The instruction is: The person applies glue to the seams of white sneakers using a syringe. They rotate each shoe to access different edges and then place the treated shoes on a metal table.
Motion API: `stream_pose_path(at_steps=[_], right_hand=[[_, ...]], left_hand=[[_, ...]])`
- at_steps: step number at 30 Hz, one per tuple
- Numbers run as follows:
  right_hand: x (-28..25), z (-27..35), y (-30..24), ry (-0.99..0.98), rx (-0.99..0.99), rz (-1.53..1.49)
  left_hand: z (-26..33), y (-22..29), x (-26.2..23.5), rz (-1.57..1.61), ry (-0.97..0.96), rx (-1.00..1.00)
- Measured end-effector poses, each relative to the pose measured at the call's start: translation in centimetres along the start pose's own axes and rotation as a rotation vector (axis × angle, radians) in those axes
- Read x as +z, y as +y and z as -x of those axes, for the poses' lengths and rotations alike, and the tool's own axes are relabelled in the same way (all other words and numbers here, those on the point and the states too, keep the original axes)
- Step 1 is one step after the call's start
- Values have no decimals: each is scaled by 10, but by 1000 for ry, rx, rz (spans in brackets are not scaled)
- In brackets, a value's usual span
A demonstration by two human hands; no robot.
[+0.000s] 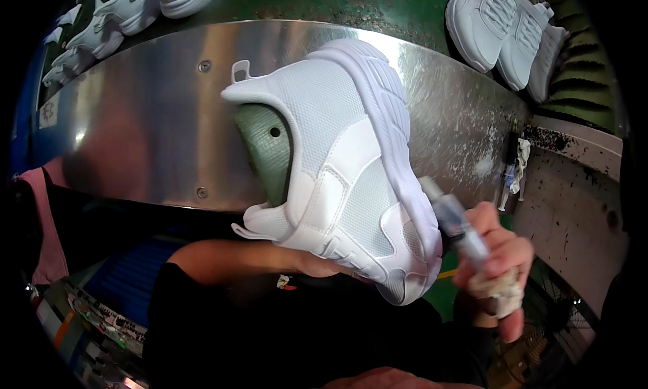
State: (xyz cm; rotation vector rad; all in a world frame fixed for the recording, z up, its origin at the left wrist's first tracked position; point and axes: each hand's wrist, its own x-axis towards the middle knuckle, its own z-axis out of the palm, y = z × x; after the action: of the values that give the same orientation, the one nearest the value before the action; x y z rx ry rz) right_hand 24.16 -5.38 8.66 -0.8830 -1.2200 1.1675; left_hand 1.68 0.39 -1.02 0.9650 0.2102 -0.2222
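Observation:
A white sneaker (337,166) with a mesh upper and thick sole is raised in front of me, a green shoe last (270,152) inside it. My left hand (317,263) supports it from beneath near the laces; the shoe hides most of its fingers. Closed around a pale, marker-like tube (459,225), my right hand (499,254) is at the sole's right side. The tube's whitish tip is very near the sole edge; contact cannot be made out. A crumpled off-white cloth (501,293) is also held in that hand.
A curved metal bench top (169,125) spans the middle. White sneakers stand at the far left (128,11) and far right (503,24), the latter beside a ridged green belt (584,71). Slim pen-like tools (509,176) hang by the bench's right end. Pink cloth (44,220) hangs at left.

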Motion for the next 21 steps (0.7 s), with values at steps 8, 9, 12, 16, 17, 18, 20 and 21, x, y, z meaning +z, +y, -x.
stream_pose_path(at_steps=[8, 9, 12, 16, 17, 18, 20, 21], right_hand=[[-45, 29, 28, 529, 27, 471], [-54, 37, 36, 488, 63, 551], [-65, 46, 55, 403, 55, 706], [-66, 44, 56, 411, -53, 839], [-68, 45, 56, 421, -62, 856], [-69, 45, 53, 424, -70, 872], [-72, 43, 49, 391, -75, 901], [-73, 44, 47, 375, -67, 921]], left_hand=[[69, 14, 15, 711, 444, 29], [85, 22, 13, 736, 541, -38], [106, 34, 3, 645, 624, 278], [86, 61, -22, 344, 775, 349], [73, 72, -38, 286, 789, 358], [61, 82, -62, 246, 755, 365], [18, 123, -97, 121, 773, 370], [-5, 140, -122, 56, 743, 347]])
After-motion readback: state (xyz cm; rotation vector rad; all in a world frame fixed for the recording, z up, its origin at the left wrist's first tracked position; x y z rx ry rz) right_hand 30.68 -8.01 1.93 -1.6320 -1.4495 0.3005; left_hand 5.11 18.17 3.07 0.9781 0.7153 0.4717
